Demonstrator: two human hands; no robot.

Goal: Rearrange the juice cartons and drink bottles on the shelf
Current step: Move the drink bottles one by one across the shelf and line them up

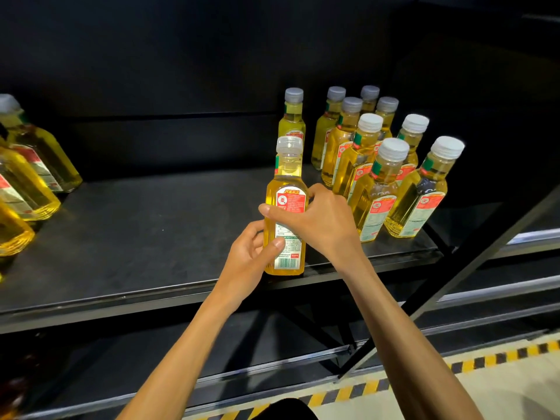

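A yellow drink bottle [286, 189] with a clear cap and a red-and-white label stands upright near the front edge of the black shelf [136, 225]. My left hand [251, 259] grips its lower body from the left, thumb across the label. My right hand [315, 219] wraps its middle from the right, fingers curled over the label. Another such bottle [292, 116] stands directly behind it. A cluster of several like bottles [381, 165] with white caps stands to the right.
More yellow bottles [27, 177] crowd the shelf's far left end. A slanted black frame post [472, 268] runs at the right. Lower shelves [181, 359] sit beneath, and a yellow-black floor stripe [424, 374] marks the ground.
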